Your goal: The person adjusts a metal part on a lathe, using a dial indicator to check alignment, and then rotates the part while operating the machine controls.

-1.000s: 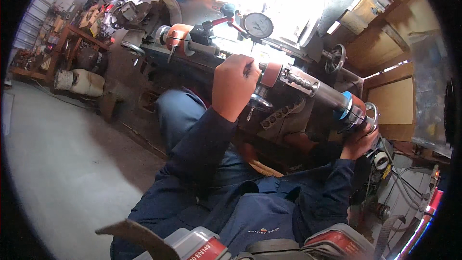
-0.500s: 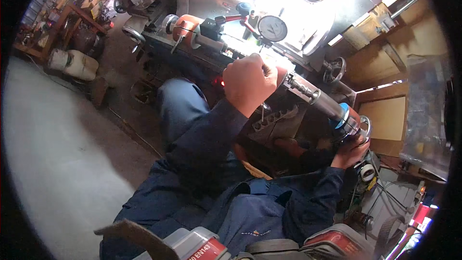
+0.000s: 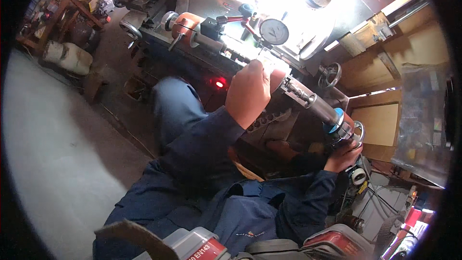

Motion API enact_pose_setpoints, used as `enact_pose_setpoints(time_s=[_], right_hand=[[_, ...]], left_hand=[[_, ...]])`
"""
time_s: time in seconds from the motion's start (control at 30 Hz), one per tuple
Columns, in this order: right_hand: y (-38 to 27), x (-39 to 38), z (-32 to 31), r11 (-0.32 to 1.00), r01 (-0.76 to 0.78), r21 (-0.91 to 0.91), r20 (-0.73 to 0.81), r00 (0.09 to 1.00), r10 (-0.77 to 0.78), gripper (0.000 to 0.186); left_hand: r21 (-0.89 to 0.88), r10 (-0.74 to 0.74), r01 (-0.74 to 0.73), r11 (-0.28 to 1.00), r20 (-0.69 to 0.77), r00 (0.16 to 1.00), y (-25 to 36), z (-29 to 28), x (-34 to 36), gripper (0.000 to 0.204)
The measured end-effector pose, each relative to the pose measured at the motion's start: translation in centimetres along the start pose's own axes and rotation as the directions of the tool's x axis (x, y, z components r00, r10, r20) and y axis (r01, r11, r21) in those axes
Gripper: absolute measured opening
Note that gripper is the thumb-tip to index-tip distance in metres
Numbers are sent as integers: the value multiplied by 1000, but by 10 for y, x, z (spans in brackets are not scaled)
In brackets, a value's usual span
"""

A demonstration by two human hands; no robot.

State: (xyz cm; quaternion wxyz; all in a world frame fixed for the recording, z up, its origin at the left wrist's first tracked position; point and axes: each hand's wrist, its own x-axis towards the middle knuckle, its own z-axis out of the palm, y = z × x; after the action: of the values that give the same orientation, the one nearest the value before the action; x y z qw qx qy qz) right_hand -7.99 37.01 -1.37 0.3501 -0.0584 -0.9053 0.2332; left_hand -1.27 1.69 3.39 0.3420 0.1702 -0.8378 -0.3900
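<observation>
My left hand (image 3: 248, 94) is closed over the bright middle of a machine, its fingertips bunched together below a round dial gauge (image 3: 274, 32). Glare and the fingers hide what they pinch. To its right, a steel cylinder (image 3: 323, 109) runs to a blue ring (image 3: 335, 121). At the end of that cylinder is a shiny handwheel (image 3: 359, 134), its rim gripped by my right hand (image 3: 343, 157). The gauge hangs on a jointed red and black arm (image 3: 230, 19) fixed to a dark block (image 3: 211, 29).
An orange tailstock (image 3: 185, 28) with a lever stands left on the machine bed. Behind the bed is another handwheel (image 3: 330, 74). A strong lamp glares at the back. A clear plastic sheet (image 3: 421, 120) hangs at right; a whitish canister (image 3: 67, 58) lies at left.
The view has shifted slightly. My left hand has turned a little, its fingertips now pointing more toward the gauge. My right hand stays on the handwheel. A red light by my knee shows more fully.
</observation>
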Motion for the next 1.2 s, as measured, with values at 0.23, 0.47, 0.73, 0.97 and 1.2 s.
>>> enact_pose_setpoints(time_s=[0.23, 0.47, 0.73, 0.97, 1.2], right_hand=[[-5, 0, -4, 999, -24, 49, 45, 999, 22, 63], [13, 2, -4, 999, 4, 50, 49, 999, -7, 68], [27, 39, -28, 943, 83, 321, 82, 990, -115, 59], [76, 73, -10, 886, 249, 391, 287, 882, -375, 63], [51, 81, -12, 851, 370, 372, 357, 790, -499, 64]], left_hand=[[-156, 101, -84, 984, 102, 990, -9, -14, 8, 16], [-181, 72, -58, 982, 73, 995, -11, -9, 2, 16], [-174, 148, -115, 978, 190, 970, -16, -26, 17, 17], [-108, 69, -61, 992, 77, 995, -8, -14, 1, 11], [-191, 256, -311, 931, -266, 929, -9, -20, 4, 9]])
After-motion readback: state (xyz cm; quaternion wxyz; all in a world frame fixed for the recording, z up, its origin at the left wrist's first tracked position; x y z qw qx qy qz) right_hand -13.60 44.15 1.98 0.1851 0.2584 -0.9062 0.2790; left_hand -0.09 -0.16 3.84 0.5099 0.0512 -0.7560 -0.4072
